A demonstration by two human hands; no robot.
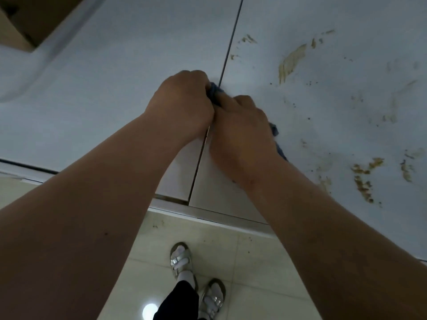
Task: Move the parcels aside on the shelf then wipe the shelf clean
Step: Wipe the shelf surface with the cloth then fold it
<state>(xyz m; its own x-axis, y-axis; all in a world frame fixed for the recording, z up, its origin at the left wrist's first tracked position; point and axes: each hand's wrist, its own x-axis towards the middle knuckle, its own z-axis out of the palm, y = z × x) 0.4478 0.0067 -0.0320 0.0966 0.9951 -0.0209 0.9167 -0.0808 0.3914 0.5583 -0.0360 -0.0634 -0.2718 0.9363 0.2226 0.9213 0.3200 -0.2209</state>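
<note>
Both hands, left hand (184, 100) and right hand (240, 132), grip a blue cloth (213, 91) bunched between them over the seam of the white shelf (115, 77). Brown smears (291, 62) mark the shelf to the right. A cardboard parcel (25, 17) sits at the far left corner.

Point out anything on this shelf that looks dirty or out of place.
Brownish-yellow smears and dark specks mark the white shelf right of the seam, with more crusty patches near its front edge. Both hands, left hand and right hand, grip a blue cloth.
</note>
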